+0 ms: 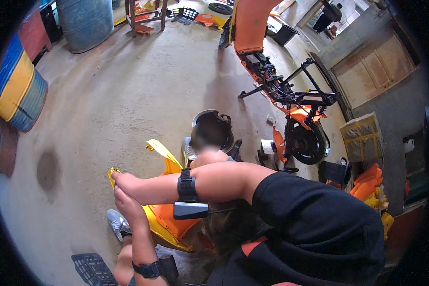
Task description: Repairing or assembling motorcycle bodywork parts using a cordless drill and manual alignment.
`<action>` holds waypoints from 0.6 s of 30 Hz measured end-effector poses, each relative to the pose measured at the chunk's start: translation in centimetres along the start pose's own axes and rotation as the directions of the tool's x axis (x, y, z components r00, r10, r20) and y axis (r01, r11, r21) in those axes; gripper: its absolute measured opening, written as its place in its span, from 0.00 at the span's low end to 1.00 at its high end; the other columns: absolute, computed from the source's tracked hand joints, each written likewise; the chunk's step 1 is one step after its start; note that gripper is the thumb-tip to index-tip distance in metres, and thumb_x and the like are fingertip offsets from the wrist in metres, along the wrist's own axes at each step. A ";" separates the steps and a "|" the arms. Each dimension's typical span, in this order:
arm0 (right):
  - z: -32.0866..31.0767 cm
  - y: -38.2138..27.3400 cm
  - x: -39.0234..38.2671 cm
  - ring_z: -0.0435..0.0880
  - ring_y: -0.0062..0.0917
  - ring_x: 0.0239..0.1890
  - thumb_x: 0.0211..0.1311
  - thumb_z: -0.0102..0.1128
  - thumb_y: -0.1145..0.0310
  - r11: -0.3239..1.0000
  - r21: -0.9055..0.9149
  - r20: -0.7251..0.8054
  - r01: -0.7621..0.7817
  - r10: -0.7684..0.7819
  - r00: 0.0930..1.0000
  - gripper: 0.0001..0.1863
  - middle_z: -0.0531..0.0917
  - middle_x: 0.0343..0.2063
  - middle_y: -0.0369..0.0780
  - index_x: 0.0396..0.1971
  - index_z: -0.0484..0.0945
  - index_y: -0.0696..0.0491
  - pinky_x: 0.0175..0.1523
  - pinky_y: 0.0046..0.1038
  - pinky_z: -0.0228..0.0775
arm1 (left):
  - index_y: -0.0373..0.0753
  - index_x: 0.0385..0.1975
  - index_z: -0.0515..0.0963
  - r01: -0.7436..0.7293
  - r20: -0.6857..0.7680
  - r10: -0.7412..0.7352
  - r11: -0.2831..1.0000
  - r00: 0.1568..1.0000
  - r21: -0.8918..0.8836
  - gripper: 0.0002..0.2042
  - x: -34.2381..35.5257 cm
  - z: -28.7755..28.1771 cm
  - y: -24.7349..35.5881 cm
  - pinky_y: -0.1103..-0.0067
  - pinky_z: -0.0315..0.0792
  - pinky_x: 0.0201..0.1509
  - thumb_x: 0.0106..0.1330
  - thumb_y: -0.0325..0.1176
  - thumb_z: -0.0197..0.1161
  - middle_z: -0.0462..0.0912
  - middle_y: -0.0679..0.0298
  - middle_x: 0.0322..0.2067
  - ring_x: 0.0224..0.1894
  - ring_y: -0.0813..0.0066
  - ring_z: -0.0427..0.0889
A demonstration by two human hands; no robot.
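A yellow and orange plastic body panel (pixel 169 221) leans between my legs, its upper left end reaching my hands. My right hand (pixel 128 187) comes across from the right and is closed at the panel's yellow tip. Just below it, my left hand (pixel 129 206) is closed against the same edge, touching the right hand; its fingertips are partly hidden. Black straps sit on both forearms, and a small grey box (pixel 190 210) hangs under the right one. A yellow strip of the panel (pixel 164 153) rises beyond my right forearm.
A stripped scooter (pixel 281 86) with orange panels and bare frame stands ahead right. A dark round container (pixel 226 126), partly blurred, lies beyond my knee. Metal drums (pixel 86 24) stand at left, a taped box (pixel 362 136) at right. A black plastic grid (pixel 91 269) lies lower left.
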State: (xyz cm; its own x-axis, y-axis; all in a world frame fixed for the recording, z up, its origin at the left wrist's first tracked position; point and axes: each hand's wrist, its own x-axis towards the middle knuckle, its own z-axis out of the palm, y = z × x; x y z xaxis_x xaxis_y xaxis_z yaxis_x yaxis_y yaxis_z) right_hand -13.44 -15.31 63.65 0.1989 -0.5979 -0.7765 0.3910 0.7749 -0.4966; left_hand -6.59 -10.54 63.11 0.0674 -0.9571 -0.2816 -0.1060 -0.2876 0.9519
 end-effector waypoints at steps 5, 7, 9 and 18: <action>-0.2 0.3 0.9 0.74 0.31 0.51 0.70 0.39 0.49 0.999 0.035 0.021 0.001 -0.002 1.000 0.29 0.77 0.49 0.47 0.51 0.71 0.61 0.58 0.36 0.63 | 0.30 0.56 0.69 -0.031 0.022 0.031 1.000 0.999 -0.006 0.27 0.1 0.0 -0.3 0.70 0.72 0.54 0.74 0.47 0.33 0.75 0.48 0.52 0.52 0.60 0.78; -0.4 0.4 1.1 0.74 0.31 0.52 0.70 0.39 0.49 1.000 0.029 0.044 0.004 -0.005 0.999 0.29 0.77 0.49 0.47 0.51 0.71 0.61 0.58 0.37 0.63 | 0.30 0.56 0.69 -0.020 0.039 0.021 1.000 0.999 -0.011 0.27 0.1 0.1 0.0 0.69 0.72 0.54 0.74 0.47 0.33 0.75 0.48 0.53 0.52 0.59 0.78; -0.2 0.4 1.3 0.74 0.31 0.52 0.70 0.39 0.49 1.000 0.023 0.039 -0.004 0.003 0.999 0.29 0.77 0.49 0.47 0.51 0.71 0.61 0.58 0.36 0.63 | 0.30 0.56 0.69 -0.029 0.013 0.029 1.000 1.000 -0.003 0.27 0.1 0.0 0.1 0.69 0.72 0.54 0.74 0.47 0.33 0.75 0.48 0.52 0.53 0.59 0.78; 0.0 0.3 0.7 0.73 0.32 0.54 0.70 0.37 0.48 1.000 0.020 0.034 -0.013 0.012 0.999 0.30 0.76 0.51 0.48 0.53 0.70 0.61 0.60 0.37 0.62 | 0.27 0.54 0.70 -0.012 -0.015 0.011 1.000 1.000 -0.012 0.28 0.5 0.0 -0.6 0.69 0.70 0.54 0.72 0.46 0.35 0.77 0.44 0.50 0.51 0.57 0.78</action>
State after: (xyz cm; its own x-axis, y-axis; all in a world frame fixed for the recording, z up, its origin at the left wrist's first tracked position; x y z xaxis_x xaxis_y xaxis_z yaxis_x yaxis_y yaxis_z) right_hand -13.21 -15.52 62.93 0.2337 -0.5952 -0.7688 0.4066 0.7781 -0.4788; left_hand -6.46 -10.89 62.41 0.0811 -0.9597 -0.2690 -0.0947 -0.2761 0.9565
